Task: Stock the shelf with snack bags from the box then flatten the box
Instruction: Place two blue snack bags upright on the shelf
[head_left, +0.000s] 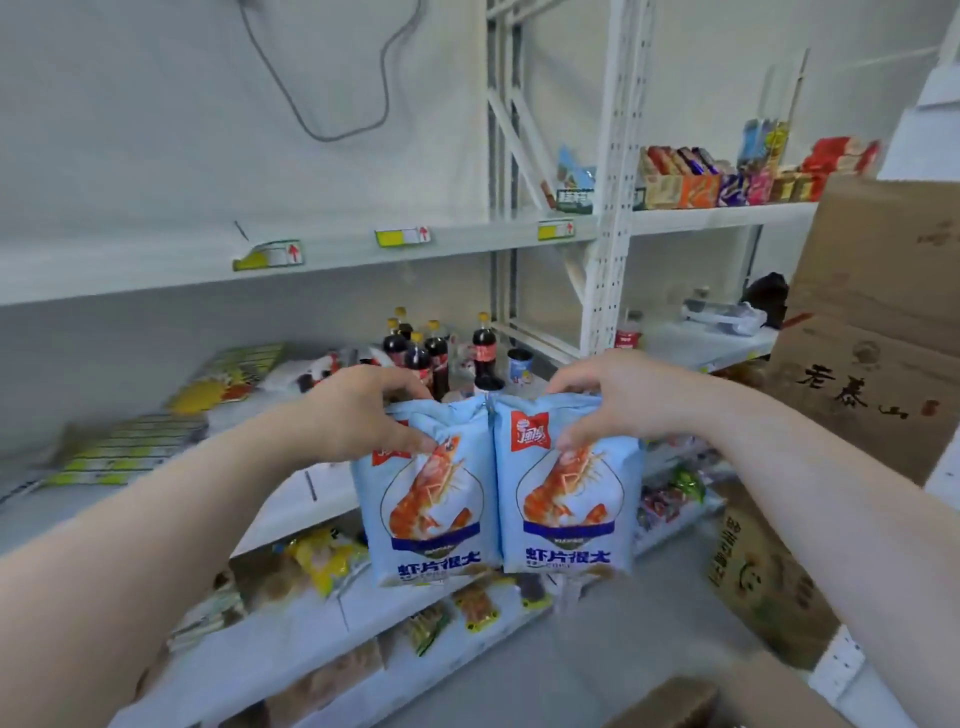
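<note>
Two light-blue snack bags with a red prawn picture hang side by side in front of the white shelf. My left hand pinches the top of the left snack bag. My right hand pinches the top of the right snack bag. Both bags are upright and touch along their inner edges, held in the air just before the middle shelf board. A brown flap of the cardboard box shows at the bottom edge of the view.
Dark cola bottles and a small cup stand at the back of the middle shelf. Yellow packets lie to the left. Stacked cardboard boxes fill the right side. Snack packs lie on the lower shelves.
</note>
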